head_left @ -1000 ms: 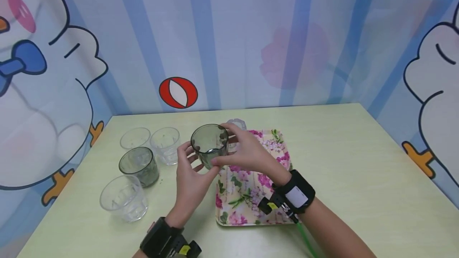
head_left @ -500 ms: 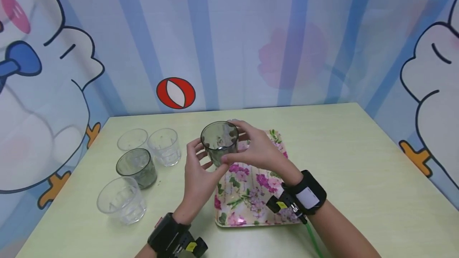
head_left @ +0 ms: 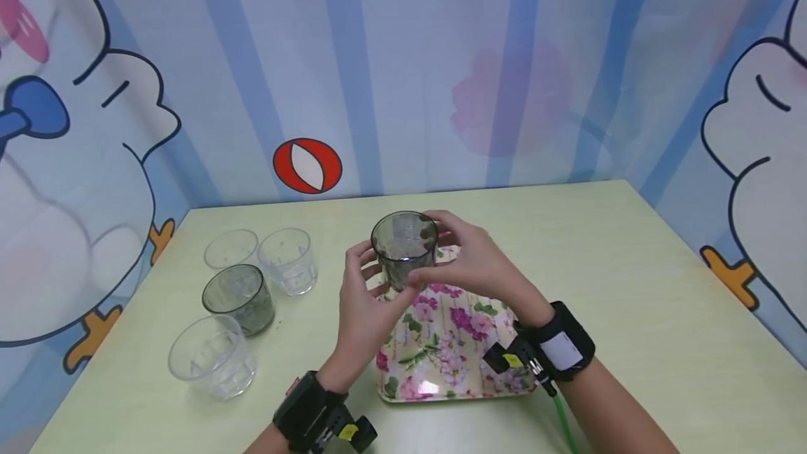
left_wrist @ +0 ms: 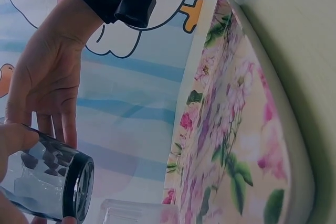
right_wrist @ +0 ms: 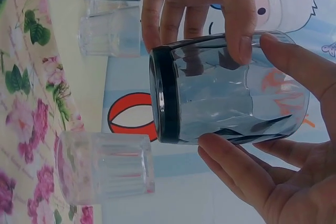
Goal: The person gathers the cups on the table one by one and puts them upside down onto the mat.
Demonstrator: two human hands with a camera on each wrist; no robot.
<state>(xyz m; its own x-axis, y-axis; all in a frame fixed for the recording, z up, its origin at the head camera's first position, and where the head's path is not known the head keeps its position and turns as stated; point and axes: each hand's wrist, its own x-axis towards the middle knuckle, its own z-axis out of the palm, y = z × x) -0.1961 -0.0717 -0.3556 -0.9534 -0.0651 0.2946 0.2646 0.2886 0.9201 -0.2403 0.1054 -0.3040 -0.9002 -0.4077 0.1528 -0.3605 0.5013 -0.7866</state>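
Observation:
A smoky grey-green drinking glass (head_left: 404,247) is held up above the flowered tray (head_left: 454,363) by both hands. My left hand (head_left: 368,307) grips its left side, thumb toward the front. From the right, my right hand (head_left: 482,265) holds it between thumb and fingers. The right wrist view shows the tinted glass (right_wrist: 226,93) between the two hands, its thick base toward the tray. A clear glass (right_wrist: 105,169) stands on the tray in that view; in the head view the held glass and right hand hide it.
Left of the tray, another tinted glass (head_left: 239,300) stands among clear glasses: one nearer (head_left: 213,359), one beside it (head_left: 288,261), one at the back (head_left: 230,249). A cartoon-printed curtain (head_left: 403,76) rises behind the table (head_left: 630,286). A green cable (head_left: 563,419) trails from the right wrist camera.
Both hands have carried the tinted glass to the right, from the tray's left edge to over its far left part. The clear glass behind has gone out of sight in the head view.

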